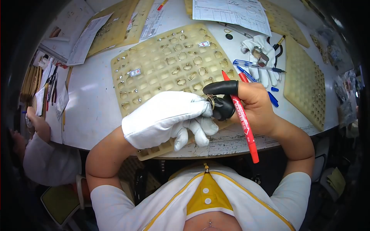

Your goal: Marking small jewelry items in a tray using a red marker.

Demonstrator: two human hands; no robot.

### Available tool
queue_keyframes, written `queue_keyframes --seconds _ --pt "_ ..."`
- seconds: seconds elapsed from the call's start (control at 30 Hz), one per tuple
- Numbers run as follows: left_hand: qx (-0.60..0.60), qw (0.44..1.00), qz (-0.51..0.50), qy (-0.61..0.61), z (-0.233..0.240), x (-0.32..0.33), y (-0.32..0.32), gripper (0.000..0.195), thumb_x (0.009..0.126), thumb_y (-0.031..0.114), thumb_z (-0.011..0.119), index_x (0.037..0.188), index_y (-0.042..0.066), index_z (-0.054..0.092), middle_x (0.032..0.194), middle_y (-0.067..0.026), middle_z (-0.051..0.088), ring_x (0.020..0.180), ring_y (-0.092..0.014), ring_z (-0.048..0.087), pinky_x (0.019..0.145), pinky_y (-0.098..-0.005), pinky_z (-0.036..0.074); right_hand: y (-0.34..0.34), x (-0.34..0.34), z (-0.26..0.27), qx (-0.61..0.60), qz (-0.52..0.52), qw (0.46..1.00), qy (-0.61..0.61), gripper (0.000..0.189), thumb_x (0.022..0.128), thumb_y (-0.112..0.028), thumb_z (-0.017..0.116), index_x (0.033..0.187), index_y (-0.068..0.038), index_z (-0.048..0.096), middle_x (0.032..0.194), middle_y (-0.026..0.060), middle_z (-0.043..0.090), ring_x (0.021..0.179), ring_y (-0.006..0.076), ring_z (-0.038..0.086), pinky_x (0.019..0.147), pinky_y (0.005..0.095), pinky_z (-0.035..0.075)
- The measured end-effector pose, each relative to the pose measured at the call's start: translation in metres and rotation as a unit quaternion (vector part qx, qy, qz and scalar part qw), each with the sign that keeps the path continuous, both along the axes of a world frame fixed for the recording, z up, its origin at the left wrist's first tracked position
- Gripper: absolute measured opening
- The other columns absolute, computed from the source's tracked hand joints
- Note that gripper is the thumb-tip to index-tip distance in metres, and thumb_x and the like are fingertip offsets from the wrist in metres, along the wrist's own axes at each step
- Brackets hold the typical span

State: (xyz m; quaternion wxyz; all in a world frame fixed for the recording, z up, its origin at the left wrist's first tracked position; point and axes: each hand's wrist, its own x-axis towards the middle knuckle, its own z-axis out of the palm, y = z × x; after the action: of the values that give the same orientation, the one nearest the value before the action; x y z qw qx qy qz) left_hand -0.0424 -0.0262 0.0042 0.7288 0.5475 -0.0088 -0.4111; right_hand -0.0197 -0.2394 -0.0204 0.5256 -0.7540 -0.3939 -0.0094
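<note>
My left hand (170, 118) wears a white cloth glove, its thumb and forefinger tips pinching one side of a gold-coloured ring (211, 101). Black finger cots cover the thumb and forefinger of my right hand (248, 104), which grips the ring from the other side. A red marker (244, 127) lies across that same hand, its red tip pointing away from me. Beneath both hands is a yellowish compartment tray (150, 72) with many rings in its pockets and two small labels bearing writing. The gloved hand covers part of the tray's near side.
To the right lie a white glove (263, 75), a magnifying loupe (260, 56), a blue pen (257, 65), pliers (279, 47) and another ring tray (303, 83). Printed papers (231, 13) and more trays (111, 27) occupy the far side. A co-worker's arm (42, 127) is at left.
</note>
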Motion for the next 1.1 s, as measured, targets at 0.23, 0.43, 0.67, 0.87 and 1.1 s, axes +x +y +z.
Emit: queue_keyframes --seconds 0.23,0.43,0.67,0.87,1.1 --pt "0.244 0.946 0.025 -0.211 0.005 -0.007 -0.013 0.036 0.086 0.028 0.059 0.107 0.000 0.057 0.084 -0.0097 0.065 0.068 -0.013 0.061 0.054 -0.0250 0.047 -0.004 0.010 -0.006 -0.053 -0.086 0.970 -0.221 0.032 0.058 -0.003 0.070 0.090 -0.004 0.065 0.053 0.0072 0.053 0.046 0.0251 0.053 0.044 0.0335 0.039" --pt "0.259 0.955 0.043 -0.141 0.011 -0.011 -0.019 0.028 0.089 0.026 0.054 0.100 0.003 0.063 0.074 -0.0077 0.065 0.063 -0.009 0.060 0.050 -0.0233 0.046 -0.003 0.005 -0.006 -0.047 -0.071 0.981 -0.173 0.033 0.061 -0.003 0.071 0.093 -0.004 0.064 0.055 0.0092 0.054 0.047 0.0246 0.053 0.045 0.0325 0.040" --pt "0.100 0.989 0.016 -0.110 0.007 -0.004 -0.008 0.030 0.093 0.020 0.048 0.100 -0.008 0.055 0.090 -0.0172 0.065 0.065 -0.017 0.066 0.037 -0.0199 0.042 -0.005 0.000 -0.008 -0.026 -0.028 0.999 -0.005 0.044 0.062 0.006 0.060 0.105 -0.001 0.061 0.061 0.0058 0.054 0.050 0.0089 0.045 0.048 0.0227 0.038" --pt "0.062 0.996 0.033 -0.063 0.006 -0.004 -0.007 0.030 0.093 0.023 0.050 0.098 -0.006 0.057 0.084 -0.0194 0.066 0.058 -0.019 0.065 0.033 -0.0202 0.039 -0.007 -0.001 -0.011 -0.013 -0.021 0.997 0.070 0.047 0.060 0.007 0.053 0.106 0.000 0.060 0.060 -0.0007 0.050 0.052 0.0036 0.042 0.048 0.0193 0.036" --pt "0.052 0.997 0.027 -0.043 0.008 -0.004 -0.006 0.031 0.093 0.025 0.050 0.097 -0.005 0.056 0.084 -0.0195 0.066 0.055 -0.019 0.064 0.033 -0.0197 0.038 -0.006 -0.003 -0.013 -0.004 -0.021 0.993 0.117 0.046 0.061 0.007 0.049 0.106 0.002 0.059 0.065 -0.0007 0.053 0.056 0.0031 0.042 0.051 0.0188 0.036"
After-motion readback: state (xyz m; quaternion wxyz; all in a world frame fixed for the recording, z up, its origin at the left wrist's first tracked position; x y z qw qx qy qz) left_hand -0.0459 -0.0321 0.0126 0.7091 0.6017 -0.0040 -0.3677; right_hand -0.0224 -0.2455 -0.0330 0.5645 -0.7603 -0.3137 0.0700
